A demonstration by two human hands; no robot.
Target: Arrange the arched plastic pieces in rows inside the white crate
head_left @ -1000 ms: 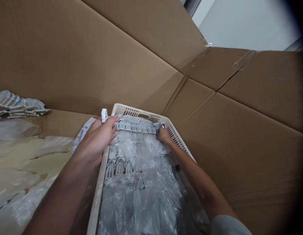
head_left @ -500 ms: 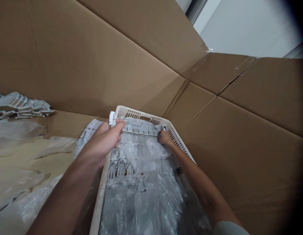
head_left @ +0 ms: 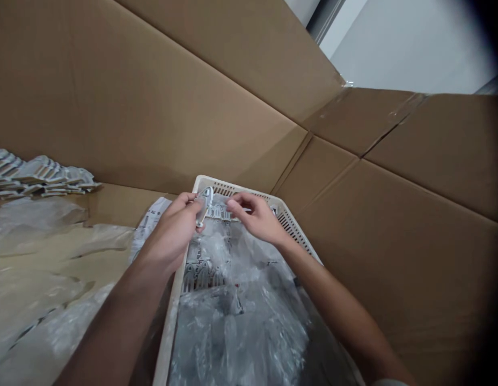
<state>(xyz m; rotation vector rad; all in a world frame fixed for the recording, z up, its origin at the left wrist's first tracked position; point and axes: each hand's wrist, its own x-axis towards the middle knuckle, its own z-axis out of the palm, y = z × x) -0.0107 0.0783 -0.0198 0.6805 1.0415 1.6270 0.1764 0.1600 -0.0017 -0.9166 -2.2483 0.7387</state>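
Observation:
A cream plastic crate (head_left: 291,225) with slotted walls lies in front of me, filled with clear plastic bags (head_left: 241,327) and printed white cards (head_left: 200,273). My left hand (head_left: 174,236) is closed on a small white plastic clip (head_left: 203,205) over the crate's far left corner. My right hand (head_left: 257,217) reaches in beside it, fingers curled and pinching at a row of cards at the crate's far end. The two hands nearly touch.
Tall brown cardboard walls (head_left: 152,102) enclose the space on the far and right sides. A stack of packed cards (head_left: 39,177) lies at the far left. Crumpled clear plastic (head_left: 35,279) and a printed sheet (head_left: 152,217) cover the cardboard floor to the left.
My right hand has moved left from the crate's far right corner toward my left hand. My left hand has turned the white clip inward over the crate.

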